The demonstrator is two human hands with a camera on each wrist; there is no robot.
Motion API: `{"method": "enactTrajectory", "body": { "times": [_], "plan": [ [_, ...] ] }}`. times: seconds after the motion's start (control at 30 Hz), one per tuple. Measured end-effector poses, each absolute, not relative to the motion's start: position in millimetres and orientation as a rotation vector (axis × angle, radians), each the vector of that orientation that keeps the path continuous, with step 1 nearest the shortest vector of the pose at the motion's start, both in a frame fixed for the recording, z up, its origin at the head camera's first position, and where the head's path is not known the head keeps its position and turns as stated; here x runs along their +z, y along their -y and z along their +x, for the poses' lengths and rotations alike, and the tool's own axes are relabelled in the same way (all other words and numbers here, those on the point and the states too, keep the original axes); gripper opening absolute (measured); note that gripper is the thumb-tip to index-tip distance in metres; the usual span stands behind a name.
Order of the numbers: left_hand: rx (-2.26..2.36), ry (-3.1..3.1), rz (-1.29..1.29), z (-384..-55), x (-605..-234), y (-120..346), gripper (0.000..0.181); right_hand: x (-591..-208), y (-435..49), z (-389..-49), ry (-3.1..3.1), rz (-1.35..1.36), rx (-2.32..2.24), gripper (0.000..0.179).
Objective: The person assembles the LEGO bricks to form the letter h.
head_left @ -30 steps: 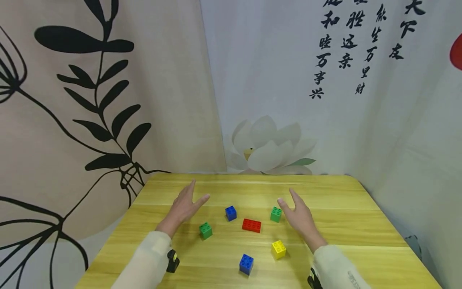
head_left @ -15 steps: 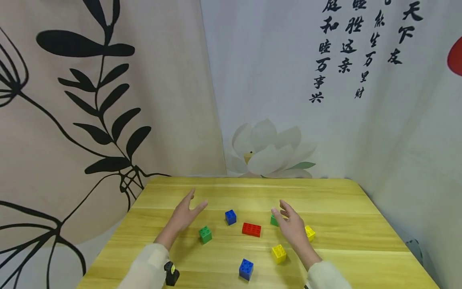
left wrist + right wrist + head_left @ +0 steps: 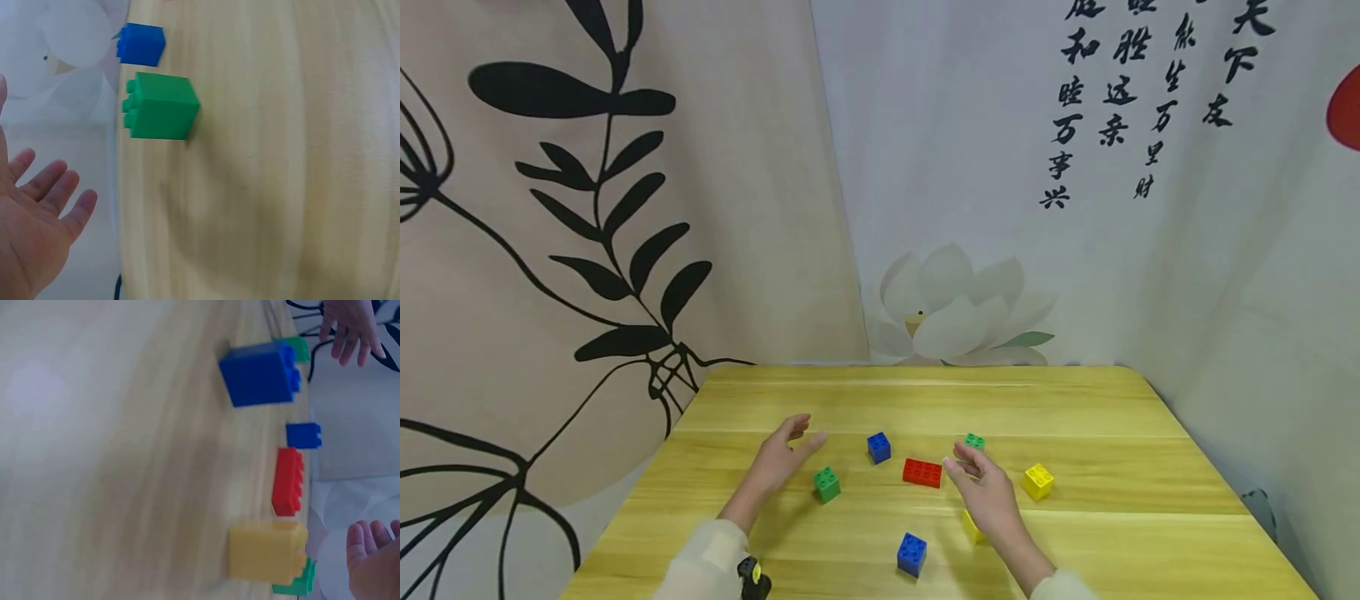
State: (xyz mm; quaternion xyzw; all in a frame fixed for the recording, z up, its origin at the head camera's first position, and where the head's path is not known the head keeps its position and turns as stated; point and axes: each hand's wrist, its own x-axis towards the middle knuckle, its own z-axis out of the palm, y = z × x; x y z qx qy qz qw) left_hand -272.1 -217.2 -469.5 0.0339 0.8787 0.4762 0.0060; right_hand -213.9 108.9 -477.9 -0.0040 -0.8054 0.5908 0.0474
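My left hand [image 3: 775, 462] hovers over the left of the table, fingers loosely bent, holding nothing. Nearest to it is a green toy brick [image 3: 827, 485], also large in the left wrist view as a green brick [image 3: 161, 106]. My right hand [image 3: 988, 497] hangs in the air with relaxed fingers and nothing in its grasp. It partly covers a yellow brick [image 3: 972, 528]; another yellow brick [image 3: 1037, 482] lies to its right. Just left of its fingertips is a longer red brick [image 3: 922, 472], and beyond them a second green brick [image 3: 974, 442].
One blue brick [image 3: 878, 447] stands toward the back, another blue brick [image 3: 912, 554] nearer the front. All bricks stand apart on the wooden table [image 3: 1120, 567]. Behind the table's far edge hangs a printed curtain [image 3: 760, 208].
My right hand has moved left and nearer to me, uncovering the right yellow brick and partly hiding the other. The left hand has drawn back slightly, its fingers bending more. The bricks stay put.
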Motion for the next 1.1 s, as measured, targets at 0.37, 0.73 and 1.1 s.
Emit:
{"method": "enactTrajectory", "body": {
  "times": [0.37, 0.73, 1.1],
  "plan": [
    [1.510, -2.738, 0.097, -263.6, -486.7, 215.4, 0.073, -488.5, -91.2, -197.3, 2.476, 0.101, 1.867, 0.060],
    [1.582, -2.661, 0.085, -256.2, -511.5, 213.2, 0.075, -513.2, -87.2, -181.2, 2.627, 0.211, 1.972, 0.070],
    [1.640, -2.628, 0.098, -246.9, -531.2, 213.3, 0.073, -538.3, -89.5, -172.6, 2.785, 0.156, 2.007, 0.074]
  ]
}}
